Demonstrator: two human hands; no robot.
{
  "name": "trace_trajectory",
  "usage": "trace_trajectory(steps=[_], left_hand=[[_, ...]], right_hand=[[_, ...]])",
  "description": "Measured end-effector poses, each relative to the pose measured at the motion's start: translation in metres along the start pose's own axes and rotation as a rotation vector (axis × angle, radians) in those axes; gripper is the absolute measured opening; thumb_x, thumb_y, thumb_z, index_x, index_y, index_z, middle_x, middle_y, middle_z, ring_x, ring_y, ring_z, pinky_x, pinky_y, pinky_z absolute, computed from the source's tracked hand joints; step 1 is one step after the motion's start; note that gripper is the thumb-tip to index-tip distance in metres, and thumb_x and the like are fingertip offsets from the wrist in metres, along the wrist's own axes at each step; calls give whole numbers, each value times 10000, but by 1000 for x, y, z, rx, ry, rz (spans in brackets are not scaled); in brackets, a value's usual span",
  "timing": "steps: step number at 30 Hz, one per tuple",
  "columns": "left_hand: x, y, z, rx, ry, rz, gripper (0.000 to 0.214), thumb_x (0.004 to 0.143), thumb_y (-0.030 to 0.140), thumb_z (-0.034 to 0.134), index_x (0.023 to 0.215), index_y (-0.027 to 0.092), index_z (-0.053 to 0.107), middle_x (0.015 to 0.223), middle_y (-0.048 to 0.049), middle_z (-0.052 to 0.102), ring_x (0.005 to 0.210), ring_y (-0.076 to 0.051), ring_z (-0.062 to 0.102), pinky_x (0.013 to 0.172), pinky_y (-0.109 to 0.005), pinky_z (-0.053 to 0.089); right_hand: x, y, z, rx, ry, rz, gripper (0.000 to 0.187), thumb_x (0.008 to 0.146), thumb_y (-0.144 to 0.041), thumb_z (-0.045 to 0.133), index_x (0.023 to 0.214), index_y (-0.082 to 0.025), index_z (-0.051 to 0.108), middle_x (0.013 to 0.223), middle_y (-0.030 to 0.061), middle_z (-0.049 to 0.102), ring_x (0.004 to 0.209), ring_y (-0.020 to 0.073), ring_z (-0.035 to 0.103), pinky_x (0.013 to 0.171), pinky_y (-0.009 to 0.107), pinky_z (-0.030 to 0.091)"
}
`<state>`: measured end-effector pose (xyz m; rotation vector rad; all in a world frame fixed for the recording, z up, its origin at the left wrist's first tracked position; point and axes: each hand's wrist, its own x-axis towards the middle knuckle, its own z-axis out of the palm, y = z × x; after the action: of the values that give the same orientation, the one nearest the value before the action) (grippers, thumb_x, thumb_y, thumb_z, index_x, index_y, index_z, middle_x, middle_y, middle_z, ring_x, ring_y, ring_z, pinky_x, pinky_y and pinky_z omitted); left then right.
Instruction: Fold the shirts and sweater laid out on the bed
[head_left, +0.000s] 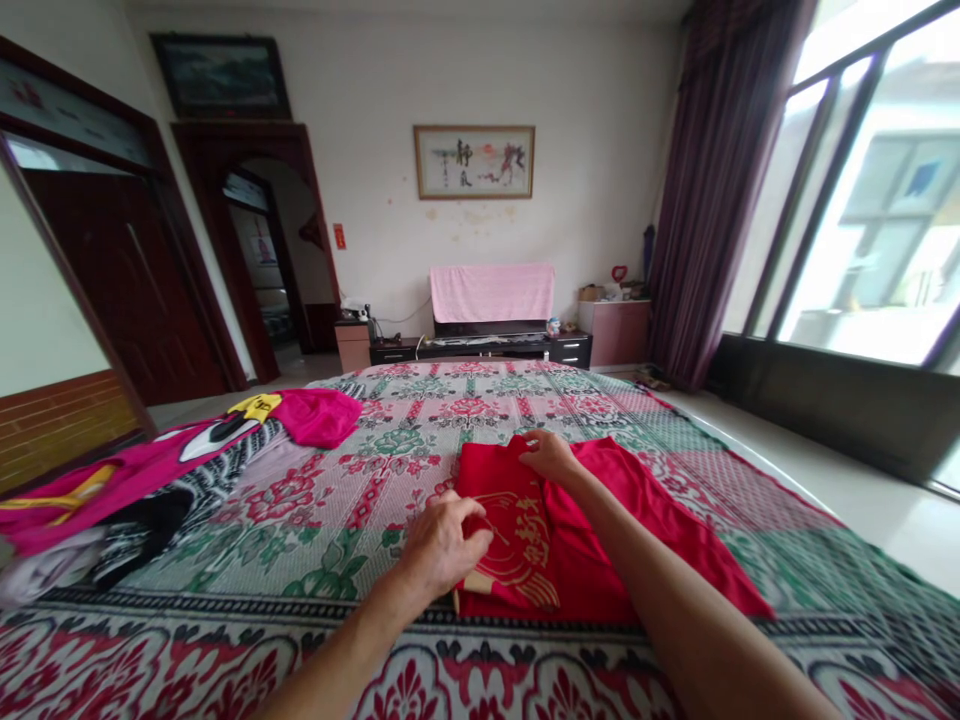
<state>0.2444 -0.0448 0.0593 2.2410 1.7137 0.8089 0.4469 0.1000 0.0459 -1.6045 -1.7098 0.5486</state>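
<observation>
A red shirt (592,540) with gold lettering and curved gold lines lies on the patterned bedspread in front of me. Its left part is folded over into a flat panel, while the right part spreads out with loose wrinkles. At the far edge, near what looks like the collar, my right hand (551,455) pinches the red fabric between thumb and fingers. My left hand (448,540) is over the shirt's left edge, fingers curved and thumb apart, with no cloth visibly gripped. Whether its fingertips touch the fabric I cannot tell. A tan patch shows at the near left corner.
The floral bedspread (405,480) covers the wide bed. A heap of clothes with a magenta garment (322,415) lies on the left. Beyond the bed stand a low black cabinet (394,355) and a pink cloth (491,293) draped over something. A purple curtain (720,200) hangs right.
</observation>
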Motion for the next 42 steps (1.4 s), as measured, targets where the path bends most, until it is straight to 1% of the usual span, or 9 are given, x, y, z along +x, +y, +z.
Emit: trace_trajectory(steps=[4,9,12,16,19,22,25,29,42], left_hand=[[-4,6,5,13,-11,121,261,725,327,628,940,208,717,942,-64,640,834,-182,607,784,-296,459],[4,5,-14,-306,-44,-7,326,830,426,509,906,186,716,847,-43,692,750,-148,624,718,-249,472],[0,-3,-28,-315,-7,-45,316,809,428,535,900,179,707,824,-33,698,745,-146,623,711,-242,470],[-20,-14,-36,-233,-57,4,358,781,495,566,914,190,699,874,-33,680,734,-136,610,727,-248,475],[-34,-21,-32,-198,-143,117,456,718,526,634,1029,195,679,974,-50,657,788,-153,616,718,-257,487],[-40,-25,-19,-117,-80,257,430,668,418,704,1025,182,676,994,-68,649,885,-191,610,795,-297,489],[-42,-27,-3,-40,80,252,267,706,246,636,956,166,681,952,-75,650,911,-198,609,848,-320,485],[-45,-23,8,30,176,262,303,691,152,568,979,171,662,952,-70,629,951,-200,599,874,-312,490],[-55,-16,4,26,165,309,412,677,68,480,1058,181,588,1037,-66,569,988,-180,561,890,-303,487]], right_hand=[[-7,-6,-3,-232,40,-34,386,635,-149,642,1019,-162,673,750,23,708,682,164,637,605,214,446],[-12,-10,-5,-266,48,-2,422,707,-258,628,1110,-132,639,823,58,717,769,183,652,653,225,450],[-16,-12,-12,-259,80,8,404,752,-272,595,1131,-136,628,861,62,723,783,185,659,684,235,461],[-33,-15,-23,-300,186,-171,312,770,-225,560,1060,-161,655,995,75,709,852,193,652,761,259,465],[-55,-16,-24,-284,148,-359,259,773,-193,537,991,-177,675,981,59,709,867,179,646,791,253,463],[-79,-14,-19,-272,54,-443,230,766,-192,549,951,-179,685,947,52,712,849,170,644,801,248,465],[-95,-10,-12,-285,-3,-460,196,769,-184,550,907,-183,690,936,53,707,858,168,637,807,248,467],[-100,-7,-8,-259,21,-494,176,776,-148,528,842,-192,684,933,47,705,910,162,625,840,241,455],[-105,-13,-13,-212,54,-356,207,807,-156,482,826,-199,684,961,28,708,901,152,631,837,230,455]])
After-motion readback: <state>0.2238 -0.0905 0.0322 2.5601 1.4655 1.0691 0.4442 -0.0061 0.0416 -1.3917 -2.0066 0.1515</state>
